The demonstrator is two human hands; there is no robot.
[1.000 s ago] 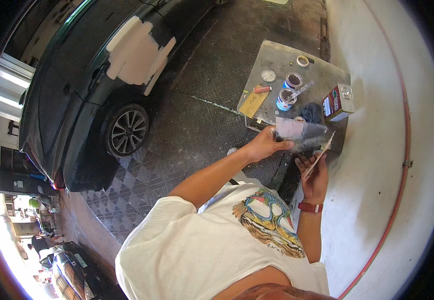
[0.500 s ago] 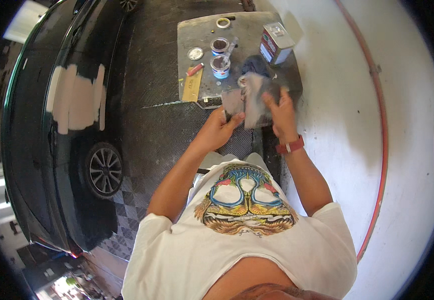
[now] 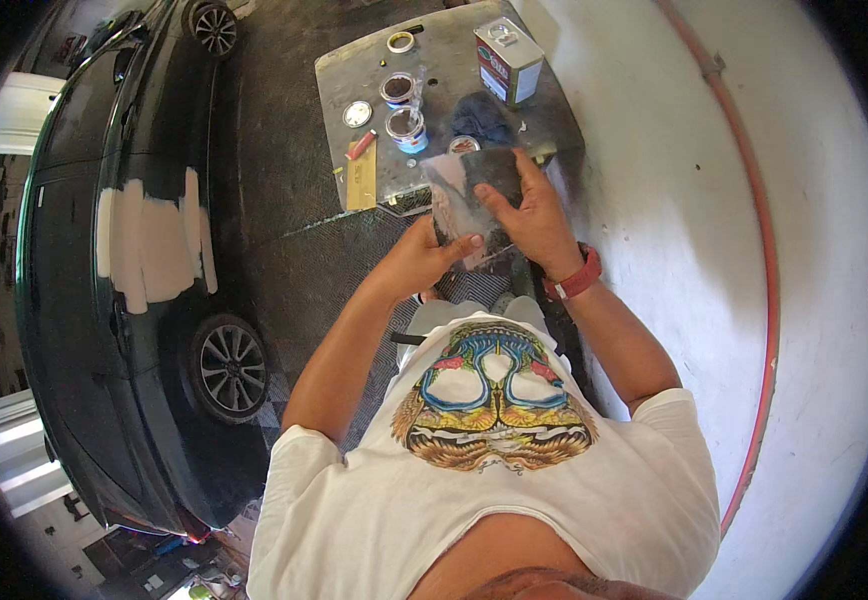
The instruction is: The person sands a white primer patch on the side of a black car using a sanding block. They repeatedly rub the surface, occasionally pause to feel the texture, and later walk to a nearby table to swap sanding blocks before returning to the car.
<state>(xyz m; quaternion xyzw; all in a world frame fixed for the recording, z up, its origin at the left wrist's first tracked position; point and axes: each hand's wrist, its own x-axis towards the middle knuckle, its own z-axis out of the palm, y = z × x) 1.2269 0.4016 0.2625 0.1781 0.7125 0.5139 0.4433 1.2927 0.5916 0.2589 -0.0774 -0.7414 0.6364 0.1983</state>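
Observation:
My left hand [image 3: 419,262] grips the lower left edge of a flat mixing plate [image 3: 454,212] smeared with pinkish body filler, its thumb on top. My right hand [image 3: 542,225] holds a dark, flat filler spreader [image 3: 499,172], thumb on its face, against the plate's upper right part. Both hands are closed and near each other, just before the near edge of a worn table [image 3: 439,60]. A small round tin [image 3: 464,145] and a dark cloth [image 3: 482,122] lie just beyond the plate.
Two open tubs [image 3: 406,128], a white lid [image 3: 358,114], a red tube [image 3: 362,145], yellowish card [image 3: 361,178], tape roll [image 3: 401,42] and rectangular metal can [image 3: 507,62] are on the table. A dark car [image 3: 84,330] with pinkish patches [image 3: 154,245] stands left; a white wall [image 3: 674,250] rises right.
The spreader, blurred before, now rests across the plate, and my right hand has moved left and is closer to my left hand. The view has shifted, so the table appears farther left.

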